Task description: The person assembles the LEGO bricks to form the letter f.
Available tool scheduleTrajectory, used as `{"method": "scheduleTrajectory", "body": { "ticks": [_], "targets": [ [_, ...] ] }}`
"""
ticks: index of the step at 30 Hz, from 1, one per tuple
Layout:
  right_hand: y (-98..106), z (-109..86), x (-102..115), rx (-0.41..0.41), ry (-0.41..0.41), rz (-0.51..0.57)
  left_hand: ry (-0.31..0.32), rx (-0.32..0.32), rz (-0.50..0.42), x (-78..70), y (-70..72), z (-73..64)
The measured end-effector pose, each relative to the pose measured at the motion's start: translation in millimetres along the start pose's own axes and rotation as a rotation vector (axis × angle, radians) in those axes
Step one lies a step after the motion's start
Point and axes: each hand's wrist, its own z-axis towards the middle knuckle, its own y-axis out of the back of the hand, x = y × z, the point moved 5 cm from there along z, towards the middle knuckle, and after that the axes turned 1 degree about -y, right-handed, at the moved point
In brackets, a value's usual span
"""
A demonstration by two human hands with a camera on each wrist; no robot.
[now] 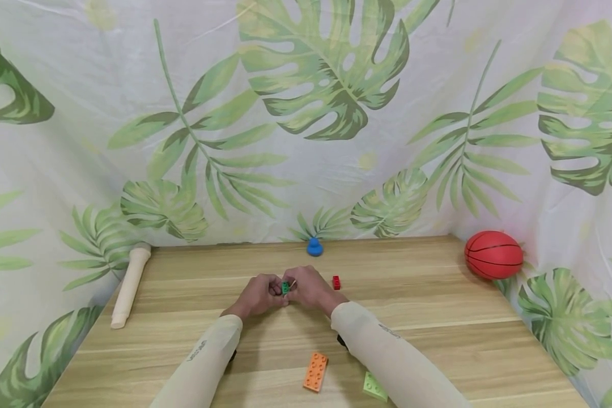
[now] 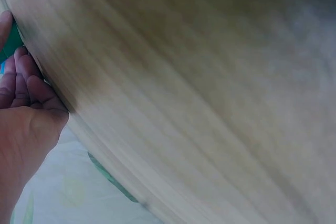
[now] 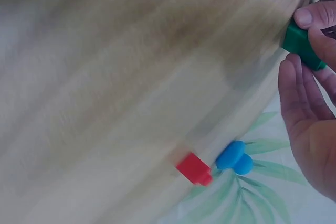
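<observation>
Near the middle of the table (image 1: 413, 311), both hands meet at a small green toy brick (image 1: 285, 288). My left hand (image 1: 259, 296) pinches it from the left. From the other side, my right hand (image 1: 310, 285) holds it with the fingertips. In the right wrist view the green brick (image 3: 302, 44) is partly covered by fingers and thumb. Only a corner of the green brick (image 2: 11, 44) shows at the edge of the left wrist view. A red toy brick (image 1: 336, 282) lies just right of my right hand, apart from it.
A rounded blue object (image 1: 314, 247) stands at the back edge. An orange brick (image 1: 315, 372) and a light green brick (image 1: 374, 387) lie in front, the latter partly behind the right sleeve. A pale stick (image 1: 130, 289) lies left; a red basketball (image 1: 493, 255) sits right.
</observation>
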Motion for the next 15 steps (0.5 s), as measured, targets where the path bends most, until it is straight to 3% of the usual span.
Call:
{"method": "scheduleTrajectory", "body": {
  "ticks": [15],
  "targets": [
    [3.7,-1.5,1.5,-0.005,-0.060,0.019,0.003,0.004,-0.019,1.3,0.3,1.0]
  ]
}}
